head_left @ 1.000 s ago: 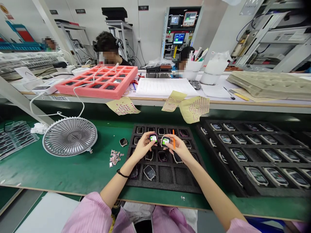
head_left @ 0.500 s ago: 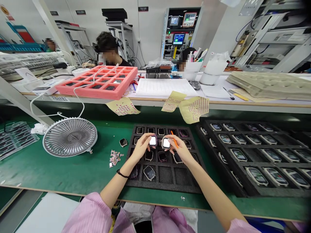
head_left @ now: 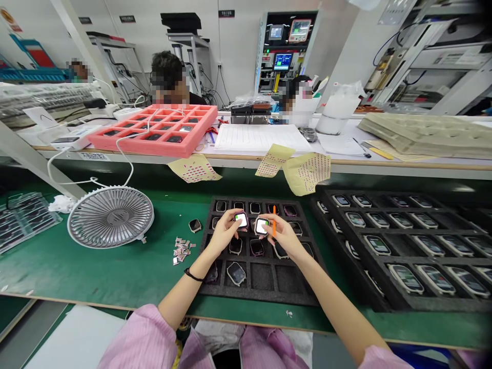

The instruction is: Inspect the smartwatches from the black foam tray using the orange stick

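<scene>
My left hand (head_left: 226, 229) grips a purple-framed smartwatch (head_left: 241, 220) with a lit screen. Beside it, my right hand (head_left: 282, 234) holds a light-framed smartwatch (head_left: 261, 226), also lit, together with an orange stick (head_left: 274, 220) that stands nearly upright between the fingers. Both watches are held just above a black foam tray (head_left: 261, 295), whose compartments hold several dark-screened watches. A single watch (head_left: 195, 225) lies on the green table left of the tray, near a pile of small pinkish pieces (head_left: 182, 250).
At left stands a round grey fan (head_left: 111, 217). Stacked black trays of watches (head_left: 384, 261) are at right. On the raised shelf sit a pink foam tray (head_left: 154, 146), papers (head_left: 263, 138) and white containers. People are visible beyond the shelf.
Both lit screens now show some green. The orange stick has turned from slanted to nearly upright. The two watches have shifted slightly in my hands.
</scene>
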Demonstrator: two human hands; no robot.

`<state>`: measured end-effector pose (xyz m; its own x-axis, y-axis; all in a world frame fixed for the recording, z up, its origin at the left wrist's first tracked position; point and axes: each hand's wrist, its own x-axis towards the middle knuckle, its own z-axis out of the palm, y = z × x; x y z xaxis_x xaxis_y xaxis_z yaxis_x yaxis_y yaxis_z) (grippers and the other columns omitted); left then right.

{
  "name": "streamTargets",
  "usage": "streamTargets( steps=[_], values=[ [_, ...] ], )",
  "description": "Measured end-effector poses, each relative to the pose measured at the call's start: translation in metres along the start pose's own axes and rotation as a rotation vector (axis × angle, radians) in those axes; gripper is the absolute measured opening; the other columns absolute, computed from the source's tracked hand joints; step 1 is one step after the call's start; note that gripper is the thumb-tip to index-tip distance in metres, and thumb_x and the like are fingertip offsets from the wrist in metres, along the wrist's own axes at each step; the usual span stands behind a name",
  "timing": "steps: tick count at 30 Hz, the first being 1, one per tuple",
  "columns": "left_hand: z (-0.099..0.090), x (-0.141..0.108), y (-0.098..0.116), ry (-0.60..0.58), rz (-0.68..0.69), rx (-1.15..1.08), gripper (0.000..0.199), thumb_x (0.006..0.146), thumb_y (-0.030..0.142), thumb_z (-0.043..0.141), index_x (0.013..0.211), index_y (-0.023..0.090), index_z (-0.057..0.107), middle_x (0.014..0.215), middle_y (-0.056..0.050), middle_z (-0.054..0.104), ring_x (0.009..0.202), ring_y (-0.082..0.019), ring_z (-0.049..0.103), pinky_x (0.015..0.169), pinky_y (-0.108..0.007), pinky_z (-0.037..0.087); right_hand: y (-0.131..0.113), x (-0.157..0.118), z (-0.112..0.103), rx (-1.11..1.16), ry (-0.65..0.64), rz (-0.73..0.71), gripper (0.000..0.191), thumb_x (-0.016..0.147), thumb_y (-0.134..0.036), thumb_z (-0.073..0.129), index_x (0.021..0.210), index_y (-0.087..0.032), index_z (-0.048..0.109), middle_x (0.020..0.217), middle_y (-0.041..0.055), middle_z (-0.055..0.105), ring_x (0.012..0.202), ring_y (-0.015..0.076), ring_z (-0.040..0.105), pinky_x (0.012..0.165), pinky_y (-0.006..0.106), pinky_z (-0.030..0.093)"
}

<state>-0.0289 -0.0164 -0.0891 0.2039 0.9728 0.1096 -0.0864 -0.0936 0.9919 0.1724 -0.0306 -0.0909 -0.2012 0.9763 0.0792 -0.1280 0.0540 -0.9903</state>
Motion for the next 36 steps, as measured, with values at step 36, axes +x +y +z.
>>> streamTargets(
  steps=[36],
  values=[
    [0.003,0.000,0.005,0.018,-0.038,0.034,0.037,0.078,0.051,0.067,0.087,0.016,0.059,0.072,0.002,0.058,0.049,-0.006,0.051,0.039,-0.015,0.037,-0.013,0.000,0.007,-0.005,0.133,0.107,0.038,0.067,-0.051,0.078,0.084,-0.019,0.065,0.067,0.0005,0.062,0.047,0.0111,0.050,0.040,0.023,0.038]
  ],
)
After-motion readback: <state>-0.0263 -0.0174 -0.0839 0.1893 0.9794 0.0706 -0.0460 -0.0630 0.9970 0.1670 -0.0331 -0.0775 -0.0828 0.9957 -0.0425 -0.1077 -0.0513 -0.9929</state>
